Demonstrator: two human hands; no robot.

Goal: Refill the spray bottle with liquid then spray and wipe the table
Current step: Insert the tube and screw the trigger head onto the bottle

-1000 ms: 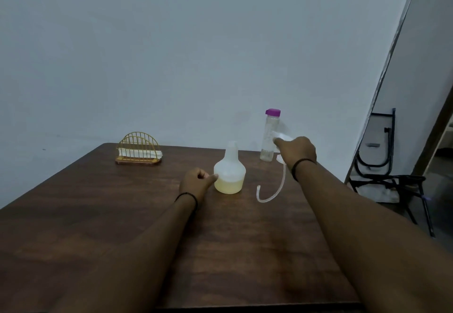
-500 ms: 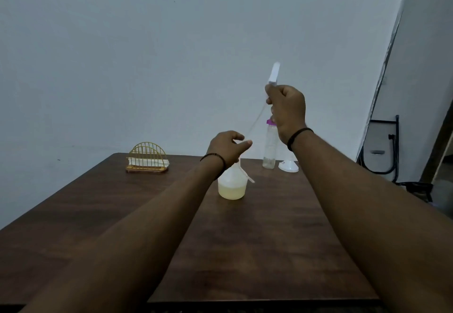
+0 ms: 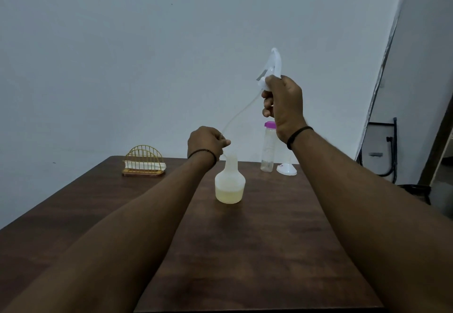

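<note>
Spray bottle (image 3: 230,185): translucent white body, uncapped, standing upright on the dark wooden desk (image 3: 245,251) near its centre, a shallow layer of pale yellow liquid in the bottom.

Spray head (image 3: 269,70): white trigger unit, held in the air at 1 o'clock from the bottle, well above the desk. A thin clear dip tube (image 3: 239,114) runs from it down and to the left toward the bottle's neck.

Right hand (image 3: 284,106): fingers curled round the base of the spray head, gripping it. Dark band on the wrist.

Left hand (image 3: 207,142): just above the bottle's open neck, at 11 o'clock from it; fingers curled, thumb and forefinger pinching the lower end of the dip tube. Whether the tube tip has entered the neck cannot be told. Dark beaded band on the wrist.

Clear bottle (image 3: 268,151): tall, narrow, purple cap, upright at 1 o'clock from the spray bottle, partly hidden by the right wrist.

White funnel (image 3: 286,168): mouth down on the desk, just beside the clear bottle at its 3 o'clock.

Gold wire holder (image 3: 144,160): arched, with white napkins in it, at 10 o'clock near the far left edge of the desk.

Black metal frame (image 3: 389,153): against the wall at 3 o'clock, off the desk.
</note>
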